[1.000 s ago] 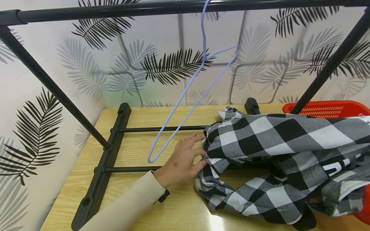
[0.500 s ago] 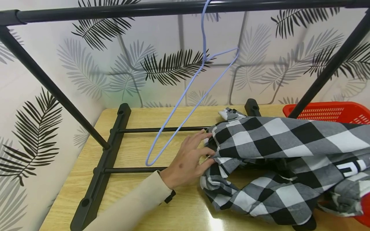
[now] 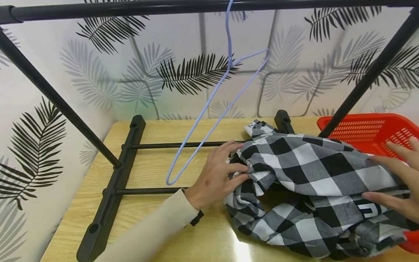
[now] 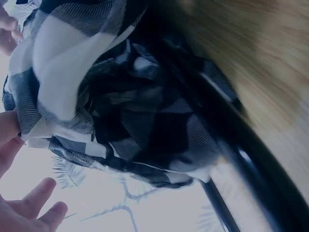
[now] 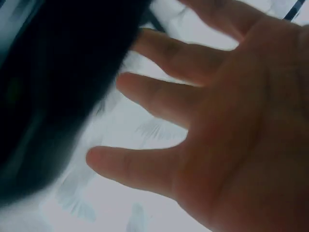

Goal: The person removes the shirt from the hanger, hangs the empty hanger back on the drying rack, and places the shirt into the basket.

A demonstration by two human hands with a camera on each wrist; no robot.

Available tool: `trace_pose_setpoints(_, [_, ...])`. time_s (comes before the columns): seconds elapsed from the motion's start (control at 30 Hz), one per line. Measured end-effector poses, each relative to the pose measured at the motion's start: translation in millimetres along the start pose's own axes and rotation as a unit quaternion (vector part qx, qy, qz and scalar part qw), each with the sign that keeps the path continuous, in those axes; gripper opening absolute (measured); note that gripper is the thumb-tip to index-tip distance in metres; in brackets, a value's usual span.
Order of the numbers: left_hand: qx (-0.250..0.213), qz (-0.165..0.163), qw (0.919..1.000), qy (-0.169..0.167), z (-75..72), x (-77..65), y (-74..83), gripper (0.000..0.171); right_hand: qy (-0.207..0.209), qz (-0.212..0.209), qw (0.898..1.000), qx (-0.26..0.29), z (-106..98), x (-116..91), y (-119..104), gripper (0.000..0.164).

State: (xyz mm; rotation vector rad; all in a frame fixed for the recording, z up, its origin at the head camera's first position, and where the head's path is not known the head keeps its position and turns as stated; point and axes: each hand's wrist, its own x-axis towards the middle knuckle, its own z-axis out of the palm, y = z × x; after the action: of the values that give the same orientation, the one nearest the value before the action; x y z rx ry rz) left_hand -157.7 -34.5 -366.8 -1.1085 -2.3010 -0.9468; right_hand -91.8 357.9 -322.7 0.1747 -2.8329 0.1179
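A black, white and grey checked shirt (image 3: 314,163) with white lettering lies bunched over the base of a black rack. At its left end my left hand (image 3: 216,174) pinches the cloth edge between thumb and finger. The left wrist view shows the shirt (image 4: 63,63) with a hollow opening facing the camera, while the other fingers (image 4: 38,198) spread away from the fabric. On the right side, my right hand (image 3: 402,171) is spread over the shirt's right part. Its fingers look splayed, holding nothing, in the right wrist view. A light blue hanger (image 3: 229,43) hangs from the rack above.
The rack's top bar (image 3: 131,10) crosses the upper view, with slanted posts at both sides. Its left foot (image 3: 112,182) and thin lower rods stand on the wooden table (image 3: 157,165). A red basket (image 3: 363,129) sits behind the shirt at right. Leaf-patterned walls enclose the back and left.
My right hand has come into sight at the right, spread out above the shirt. The shirt's right part has sagged and bunched leftward. My left hand has shifted slightly right, keeping its pinch.
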Motion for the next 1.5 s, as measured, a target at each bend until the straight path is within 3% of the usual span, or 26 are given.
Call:
trace_pose_setpoints(0.13, [-0.004,0.022,0.9997,0.014,3.0,8.7,9.6,0.009,-0.011,-0.063,0.998,-0.023,-18,7,-54,0.113])
trace_pose_setpoints(0.17, [-0.003,0.026,0.9995,0.014,3.6,10.8,12.3,0.008,-0.019,-0.078,0.997,-0.024,-21,10,-67,0.108])
trace_pose_setpoints(0.4, [-0.003,0.061,0.9981,0.015,4.4,21.0,28.3,0.010,-0.023,-0.202,0.979,-0.004,-18,25,-121,0.103])
trace_pose_setpoints(0.6, [0.011,0.100,0.9947,0.021,5.9,23.4,37.6,0.014,-0.032,-0.222,0.974,-0.031,-11,29,-142,0.099])
trace_pose_setpoints(0.8, [0.015,0.120,0.9921,0.031,6.5,25.7,40.8,0.015,-0.013,-0.241,0.968,-0.066,-12,33,-143,0.052])
trace_pose_setpoints(0.9, [0.007,0.120,0.9922,0.034,6.6,26.5,39.9,0.017,0.003,-0.247,0.967,-0.067,-14,34,-140,0.041])
trace_pose_setpoints(1.03, [-0.005,0.101,0.9942,0.036,5.8,26.2,33.2,0.020,0.031,-0.244,0.968,-0.046,-17,35,-131,0.044])
trace_pose_setpoints(1.13, [-0.008,0.065,0.9977,0.021,5.6,23.8,26.2,0.027,0.034,-0.223,0.973,-0.050,-23,35,-122,0.050])
trace_pose_setpoints(1.33, [-0.009,-0.023,0.9982,-0.056,7.5,15.5,14.2,0.052,0.046,-0.171,0.982,-0.071,-37,33,-103,0.053])
trace_pose_setpoints(1.5, [0.017,-0.078,0.9877,-0.135,7.7,9.5,5.0,0.075,0.081,-0.137,0.985,-0.064,-43,31,-88,0.060])
